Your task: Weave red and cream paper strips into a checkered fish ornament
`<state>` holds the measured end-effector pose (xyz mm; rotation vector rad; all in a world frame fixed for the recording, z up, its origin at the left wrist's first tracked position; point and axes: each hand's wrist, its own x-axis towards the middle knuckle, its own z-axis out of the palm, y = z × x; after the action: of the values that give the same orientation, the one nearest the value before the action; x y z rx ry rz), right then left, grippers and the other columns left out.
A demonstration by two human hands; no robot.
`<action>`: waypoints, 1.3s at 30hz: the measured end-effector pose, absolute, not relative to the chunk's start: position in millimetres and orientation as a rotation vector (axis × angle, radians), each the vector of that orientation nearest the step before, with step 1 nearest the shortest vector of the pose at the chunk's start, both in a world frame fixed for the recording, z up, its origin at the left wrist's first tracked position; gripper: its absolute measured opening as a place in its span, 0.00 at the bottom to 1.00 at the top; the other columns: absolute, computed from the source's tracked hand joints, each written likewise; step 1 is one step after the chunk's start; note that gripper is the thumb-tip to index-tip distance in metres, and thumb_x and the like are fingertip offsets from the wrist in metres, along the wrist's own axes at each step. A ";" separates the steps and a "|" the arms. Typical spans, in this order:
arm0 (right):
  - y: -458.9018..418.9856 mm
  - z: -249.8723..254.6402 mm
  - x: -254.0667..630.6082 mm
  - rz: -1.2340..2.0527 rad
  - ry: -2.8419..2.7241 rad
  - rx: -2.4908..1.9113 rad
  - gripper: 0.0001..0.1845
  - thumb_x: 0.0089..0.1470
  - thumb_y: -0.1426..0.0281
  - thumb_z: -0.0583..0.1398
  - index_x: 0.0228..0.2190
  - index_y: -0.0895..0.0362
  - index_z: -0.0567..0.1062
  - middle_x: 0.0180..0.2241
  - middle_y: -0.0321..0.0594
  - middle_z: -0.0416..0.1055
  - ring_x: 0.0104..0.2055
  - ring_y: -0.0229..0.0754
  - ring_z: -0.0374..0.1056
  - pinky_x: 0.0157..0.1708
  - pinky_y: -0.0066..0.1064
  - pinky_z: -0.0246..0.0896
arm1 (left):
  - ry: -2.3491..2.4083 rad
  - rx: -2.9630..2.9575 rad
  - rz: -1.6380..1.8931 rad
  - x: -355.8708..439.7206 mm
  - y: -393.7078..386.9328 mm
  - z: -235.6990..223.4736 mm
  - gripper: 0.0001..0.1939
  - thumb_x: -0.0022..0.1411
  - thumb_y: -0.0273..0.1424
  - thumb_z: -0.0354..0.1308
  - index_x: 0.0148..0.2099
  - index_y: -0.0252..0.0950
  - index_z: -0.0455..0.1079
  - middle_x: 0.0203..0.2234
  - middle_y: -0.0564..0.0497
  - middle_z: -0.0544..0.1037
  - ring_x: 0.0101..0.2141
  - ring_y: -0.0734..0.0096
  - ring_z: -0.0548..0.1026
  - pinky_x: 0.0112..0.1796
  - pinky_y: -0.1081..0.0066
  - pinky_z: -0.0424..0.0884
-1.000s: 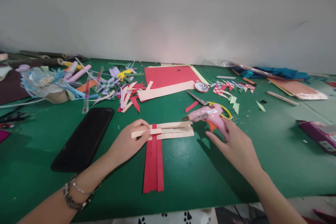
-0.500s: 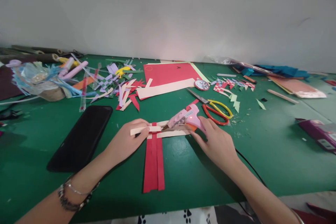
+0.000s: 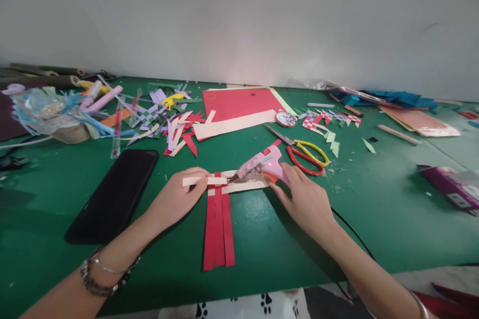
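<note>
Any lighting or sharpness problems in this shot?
Head view: pale sheen on the table, soft dark shadow below the right hand; head view: pinkish glow low on the wall; head view: label on the glue gun unreadable.

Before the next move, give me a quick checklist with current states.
1. Bare left hand pinching the short, flat cream paper strip: ok.
2. Bare right hand gripping the pink plastic glue gun by its handle: ok.
3. Dark, pointed nozzle directed toward the crossed red and cream paper strips: ok.
4. Fresh glue visible at the tip: cannot tell, too small.
5. Metal scissors with yellow and red handles lying on the green table, in neither hand: ok.
</note>
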<state>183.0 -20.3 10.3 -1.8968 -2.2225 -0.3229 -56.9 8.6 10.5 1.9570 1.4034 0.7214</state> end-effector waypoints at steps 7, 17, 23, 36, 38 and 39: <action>-21.3 13.9 180.1 -0.300 -2.233 -1.979 0.18 0.54 0.59 0.48 0.42 0.57 0.64 0.36 0.43 0.70 0.27 0.41 0.67 0.16 0.26 0.45 | 1.420 1.920 0.712 -58.6 9.4 10.6 0.15 0.56 0.35 0.43 0.30 0.36 0.70 0.32 0.50 0.77 0.36 0.65 0.73 0.36 0.74 0.67; -21.2 12.6 175.7 -0.317 -2.232 -1.948 0.19 0.55 0.58 0.47 0.41 0.57 0.65 0.34 0.44 0.70 0.25 0.39 0.66 0.15 0.25 0.42 | 1.404 1.908 0.722 -59.7 10.4 7.8 0.15 0.56 0.36 0.44 0.30 0.37 0.69 0.32 0.51 0.77 0.36 0.64 0.73 0.36 0.74 0.67; -21.4 14.8 174.5 -0.310 -2.266 -1.951 0.17 0.56 0.62 0.47 0.42 0.58 0.65 0.34 0.44 0.70 0.26 0.39 0.67 0.15 0.25 0.41 | 1.407 1.918 0.713 -59.9 10.8 8.6 0.14 0.56 0.35 0.44 0.30 0.37 0.69 0.33 0.51 0.77 0.35 0.65 0.73 0.37 0.74 0.67; -22.3 14.0 183.8 -0.469 -2.204 -1.878 0.15 0.56 0.65 0.46 0.40 0.58 0.66 0.31 0.42 0.70 0.25 0.37 0.66 0.14 0.24 0.39 | 1.412 1.959 0.712 -59.8 10.5 7.8 0.13 0.56 0.35 0.44 0.29 0.36 0.68 0.30 0.52 0.76 0.32 0.68 0.72 0.34 0.76 0.67; -22.7 14.2 186.0 -0.521 -2.192 -1.868 0.16 0.57 0.64 0.45 0.39 0.58 0.67 0.30 0.42 0.70 0.24 0.37 0.66 0.14 0.24 0.37 | 1.419 1.964 0.714 -59.6 10.7 8.0 0.13 0.56 0.35 0.44 0.29 0.36 0.68 0.29 0.52 0.76 0.32 0.68 0.72 0.34 0.76 0.67; -23.1 14.3 187.2 -0.548 -2.190 -1.866 0.16 0.57 0.64 0.44 0.39 0.58 0.67 0.29 0.41 0.70 0.24 0.37 0.66 0.14 0.24 0.37 | 1.422 1.969 0.713 -59.6 10.7 8.1 0.13 0.56 0.35 0.44 0.29 0.36 0.68 0.29 0.52 0.76 0.31 0.69 0.72 0.34 0.76 0.67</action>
<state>187.2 -23.1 14.3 -1.8659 -2.1896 -0.5480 -59.6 10.7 8.1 1.9690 1.4219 0.7127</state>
